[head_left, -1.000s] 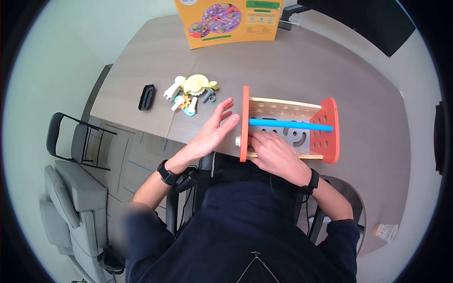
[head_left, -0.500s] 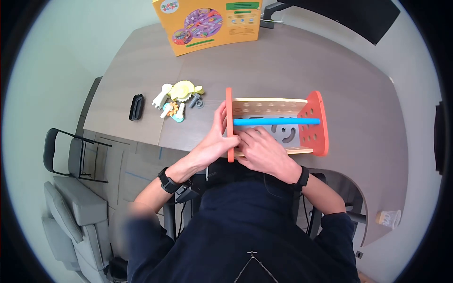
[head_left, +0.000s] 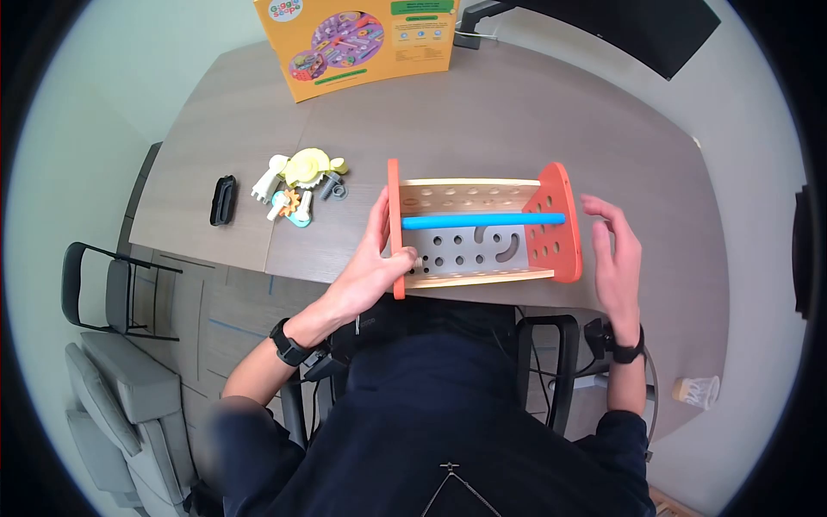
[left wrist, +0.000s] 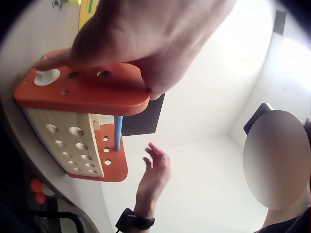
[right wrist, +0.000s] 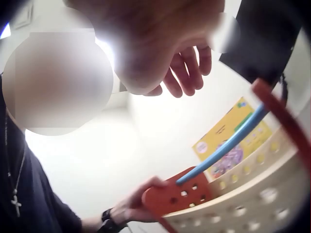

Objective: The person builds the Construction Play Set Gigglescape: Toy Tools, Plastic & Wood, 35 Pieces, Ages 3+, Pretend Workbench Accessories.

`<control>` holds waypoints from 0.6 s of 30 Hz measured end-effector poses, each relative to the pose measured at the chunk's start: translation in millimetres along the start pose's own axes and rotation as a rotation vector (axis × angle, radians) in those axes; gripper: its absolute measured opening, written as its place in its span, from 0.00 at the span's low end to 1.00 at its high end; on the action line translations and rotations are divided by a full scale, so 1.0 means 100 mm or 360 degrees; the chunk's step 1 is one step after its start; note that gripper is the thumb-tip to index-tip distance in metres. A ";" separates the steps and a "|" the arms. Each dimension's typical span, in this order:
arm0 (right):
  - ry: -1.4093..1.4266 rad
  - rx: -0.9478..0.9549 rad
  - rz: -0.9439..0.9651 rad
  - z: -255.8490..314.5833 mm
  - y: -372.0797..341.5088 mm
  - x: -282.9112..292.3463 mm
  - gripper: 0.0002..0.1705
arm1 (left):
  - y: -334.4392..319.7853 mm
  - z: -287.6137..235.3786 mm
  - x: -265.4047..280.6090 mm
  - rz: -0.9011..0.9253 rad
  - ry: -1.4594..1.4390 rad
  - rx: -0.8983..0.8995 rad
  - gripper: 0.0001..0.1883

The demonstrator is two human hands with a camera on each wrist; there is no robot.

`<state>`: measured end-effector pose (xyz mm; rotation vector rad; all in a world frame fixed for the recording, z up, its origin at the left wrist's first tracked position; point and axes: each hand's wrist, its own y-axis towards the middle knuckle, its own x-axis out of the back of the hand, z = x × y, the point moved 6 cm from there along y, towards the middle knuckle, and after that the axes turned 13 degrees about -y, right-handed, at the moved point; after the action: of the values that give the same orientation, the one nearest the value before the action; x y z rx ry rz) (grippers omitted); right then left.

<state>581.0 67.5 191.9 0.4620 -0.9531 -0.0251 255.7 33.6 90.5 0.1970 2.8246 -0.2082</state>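
A toy toolbox (head_left: 465, 231) with orange end panels, wooden slatted sides and a blue bar handle (head_left: 482, 221) stands near the table's front edge. My left hand (head_left: 369, 274) grips its left end panel (head_left: 395, 189), thumb over the edge to the inside and fingers along the outer face. In the left wrist view, a finger lies at a white plastic piece (left wrist: 47, 77) set against that panel. Just beyond the right end panel (head_left: 564, 226), my right hand (head_left: 618, 263) is raised with fingers loosely bent, holding nothing.
Left of the toolbox lies a cluster of toy parts: a yellow toothed piece (head_left: 307, 167), an orange gear (head_left: 289, 202) and grey bolts (head_left: 330, 184). Farther left sits a black tray (head_left: 223, 200). A yellow box (head_left: 362, 52) stands at the back, near a monitor (head_left: 637, 34).
My right hand has come out of the toolbox and moved right, past its end panel. My left hand, earlier apart from the toolbox, has closed round the left end panel.
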 end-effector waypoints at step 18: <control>0.2566 -0.0854 0.0811 -0.55 -0.03 -0.59 0.54 | -0.33 -0.85 -0.69 0.0417 0.1713 -0.1393 0.53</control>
<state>590.2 98.3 118.1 -0.3203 0.5643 0.4792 291.5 7.3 196.5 0.5921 3.4272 1.5932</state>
